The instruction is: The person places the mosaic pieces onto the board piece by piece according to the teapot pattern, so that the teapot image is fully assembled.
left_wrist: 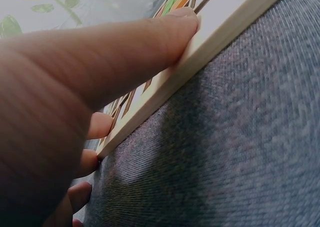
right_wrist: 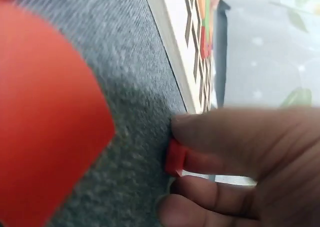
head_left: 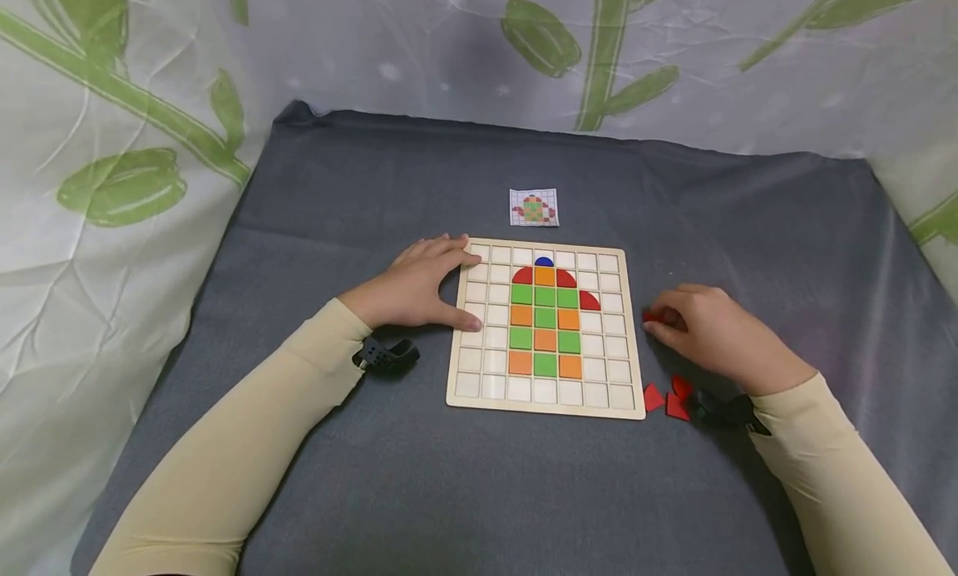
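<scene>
A pale wooden grid board lies on the cloth, with green, orange, red and blue tiles set in its middle cells. My left hand rests at its left edge, fingers spread and thumb on the rim. Beside the board's right edge, my right hand pinches a small red tile between thumb and fingers, low over the cloth. Much of that tile is hidden by the fingers. A quarter-round red tile sits in the board toward the right.
Several loose red tiles lie by the board's lower right corner, near the right wrist. A small printed card with a coloured grid pattern lies behind the board. Grey cloth covers the table, with a leaf-patterned curtain behind.
</scene>
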`<act>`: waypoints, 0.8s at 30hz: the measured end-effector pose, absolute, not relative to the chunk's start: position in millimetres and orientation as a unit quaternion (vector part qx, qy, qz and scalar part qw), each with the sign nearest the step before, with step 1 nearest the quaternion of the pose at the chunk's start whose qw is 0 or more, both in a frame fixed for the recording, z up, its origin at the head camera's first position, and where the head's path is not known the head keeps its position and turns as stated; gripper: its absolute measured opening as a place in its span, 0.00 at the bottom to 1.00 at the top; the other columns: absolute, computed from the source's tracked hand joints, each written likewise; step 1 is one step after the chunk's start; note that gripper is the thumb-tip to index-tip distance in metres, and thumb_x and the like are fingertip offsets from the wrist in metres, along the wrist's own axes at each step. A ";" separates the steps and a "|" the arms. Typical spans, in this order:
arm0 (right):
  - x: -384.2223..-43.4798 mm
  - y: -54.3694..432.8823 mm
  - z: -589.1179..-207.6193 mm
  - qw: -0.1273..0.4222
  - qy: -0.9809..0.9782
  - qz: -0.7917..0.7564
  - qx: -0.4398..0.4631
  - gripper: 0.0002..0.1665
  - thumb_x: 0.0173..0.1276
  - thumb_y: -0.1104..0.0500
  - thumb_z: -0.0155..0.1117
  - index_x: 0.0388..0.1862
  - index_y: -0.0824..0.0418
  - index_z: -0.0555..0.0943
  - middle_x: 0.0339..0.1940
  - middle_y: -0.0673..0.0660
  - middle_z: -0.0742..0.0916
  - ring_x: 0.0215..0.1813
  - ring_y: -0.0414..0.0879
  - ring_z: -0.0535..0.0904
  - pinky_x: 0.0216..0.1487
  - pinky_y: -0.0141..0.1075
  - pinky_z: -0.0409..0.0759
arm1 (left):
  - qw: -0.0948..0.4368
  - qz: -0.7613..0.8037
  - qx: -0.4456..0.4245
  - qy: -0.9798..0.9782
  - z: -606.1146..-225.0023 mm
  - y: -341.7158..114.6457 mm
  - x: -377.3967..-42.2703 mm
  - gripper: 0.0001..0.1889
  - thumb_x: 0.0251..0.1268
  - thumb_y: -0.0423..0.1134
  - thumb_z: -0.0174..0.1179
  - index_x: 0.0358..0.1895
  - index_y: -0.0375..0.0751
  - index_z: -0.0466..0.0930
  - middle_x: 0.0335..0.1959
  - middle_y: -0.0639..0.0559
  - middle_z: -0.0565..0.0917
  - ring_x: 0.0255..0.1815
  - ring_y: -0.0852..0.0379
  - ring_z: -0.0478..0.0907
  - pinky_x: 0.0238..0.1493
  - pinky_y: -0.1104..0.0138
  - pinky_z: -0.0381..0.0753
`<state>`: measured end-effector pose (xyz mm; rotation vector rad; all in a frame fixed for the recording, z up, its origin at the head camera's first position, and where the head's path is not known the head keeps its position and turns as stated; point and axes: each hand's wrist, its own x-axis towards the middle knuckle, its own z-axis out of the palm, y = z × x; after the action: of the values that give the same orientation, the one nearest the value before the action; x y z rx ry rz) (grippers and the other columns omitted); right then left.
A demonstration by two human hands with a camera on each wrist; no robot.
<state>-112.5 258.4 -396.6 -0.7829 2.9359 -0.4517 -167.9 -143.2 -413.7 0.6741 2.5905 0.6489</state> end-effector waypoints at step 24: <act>-115.8 230.7 -382.8 0.068 0.940 -0.218 -0.254 0.08 0.71 0.68 0.70 0.46 0.62 0.89 0.37 0.52 0.90 0.34 0.42 0.80 0.35 0.36 0.81 | 0.191 0.233 0.246 0.921 -414.3 -142.9 -169.5 0.54 0.53 0.69 0.75 0.82 0.51 0.64 0.88 0.48 0.49 0.88 0.42 0.39 0.84 0.42 0.37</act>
<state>-115.8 230.7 -382.8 -0.7667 2.8309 -0.6582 -169.5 -142.9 -414.3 0.6895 2.5874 0.6553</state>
